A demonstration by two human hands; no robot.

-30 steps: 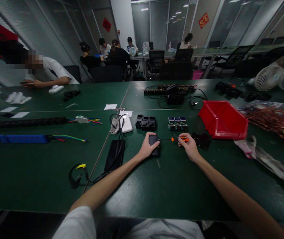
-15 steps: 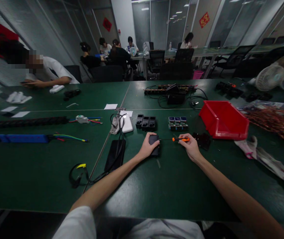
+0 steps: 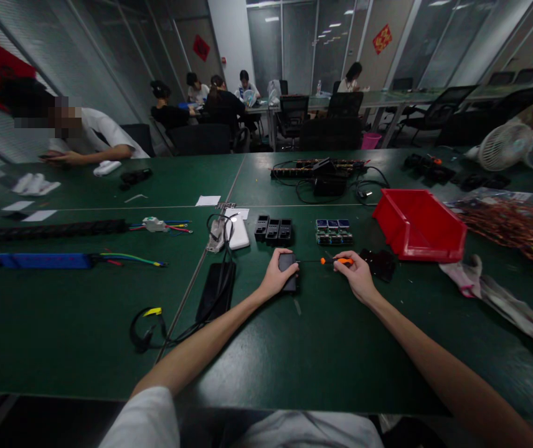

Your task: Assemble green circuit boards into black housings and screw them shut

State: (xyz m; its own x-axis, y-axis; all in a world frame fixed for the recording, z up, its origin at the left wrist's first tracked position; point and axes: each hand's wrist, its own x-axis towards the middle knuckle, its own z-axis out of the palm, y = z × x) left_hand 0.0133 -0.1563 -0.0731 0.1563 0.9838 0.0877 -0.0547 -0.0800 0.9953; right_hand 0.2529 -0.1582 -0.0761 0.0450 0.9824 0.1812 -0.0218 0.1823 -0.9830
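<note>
My left hand (image 3: pixel 276 275) is closed around a small black plastic case (image 3: pixel 289 281) resting on the green table. Between the fingers of my right hand (image 3: pixel 356 274) is an orange and black screwdriver (image 3: pixel 335 261), its thin shaft lying level and pointing left. The shaft's tip is at the right side of the case; whether it touches a screw is too small to tell. Beyond the case stand several open black housings (image 3: pixel 273 230) side by side. To their right sits a group of small circuit boards (image 3: pixel 334 231). Dark flat pieces (image 3: pixel 379 264) lie just right of my right hand.
A red bin (image 3: pixel 420 230) stands to the right, near bundled copper-coloured wires (image 3: pixel 514 221) and a glove (image 3: pixel 465 277). On the left are a black phone (image 3: pixel 216 291) with a cable across it, a white power bank (image 3: pixel 238 231) and a blue strip (image 3: pixel 28 260). A person sits at the far left.
The screwdriver and my right hand have shifted very slightly left, toward the case. My left hand keeps its hold on the case.
</note>
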